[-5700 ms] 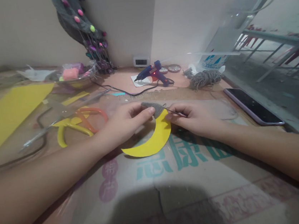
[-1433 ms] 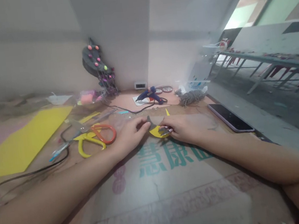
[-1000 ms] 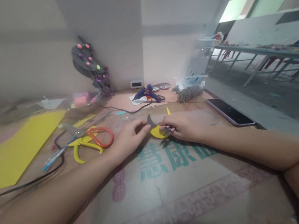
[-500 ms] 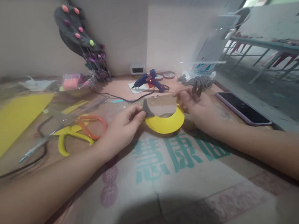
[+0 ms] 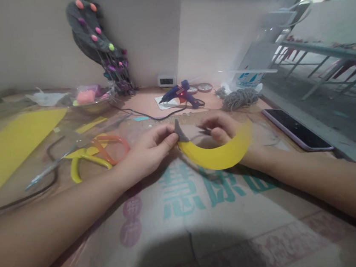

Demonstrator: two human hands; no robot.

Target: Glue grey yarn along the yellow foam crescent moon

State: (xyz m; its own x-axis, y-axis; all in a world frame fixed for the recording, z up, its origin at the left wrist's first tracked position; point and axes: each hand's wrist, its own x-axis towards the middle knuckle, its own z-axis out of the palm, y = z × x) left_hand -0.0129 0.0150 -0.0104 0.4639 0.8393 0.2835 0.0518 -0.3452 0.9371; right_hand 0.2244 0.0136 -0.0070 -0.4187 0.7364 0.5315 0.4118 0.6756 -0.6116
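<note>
A yellow crescent [image 5: 219,156] cut from foam sheet is held just above flattened cardboard [image 5: 206,216]. Its left tip [image 5: 180,134] is wrapped in grey yarn. My left hand [image 5: 149,149] pinches that wrapped tip between thumb and fingers. My right hand [image 5: 221,130] sits behind the crescent with its fingers closed on a thin dark strand of yarn [image 5: 201,130]. The crescent's right end is smeared by motion.
Orange and yellow scissors [image 5: 98,153] lie left of my left hand, beside a yellow sheet [image 5: 9,146] and a black cable. A blue glue gun [image 5: 181,94], a grey yarn ball [image 5: 240,98] and a phone [image 5: 296,128] lie behind and right. A decorated hanging piece [image 5: 96,35] leans in the corner.
The crescent has swung round so it opens upward and now sits lower and further right. My right hand came back from the far tip toward the wrapped tip. My left hand kept its pinch.
</note>
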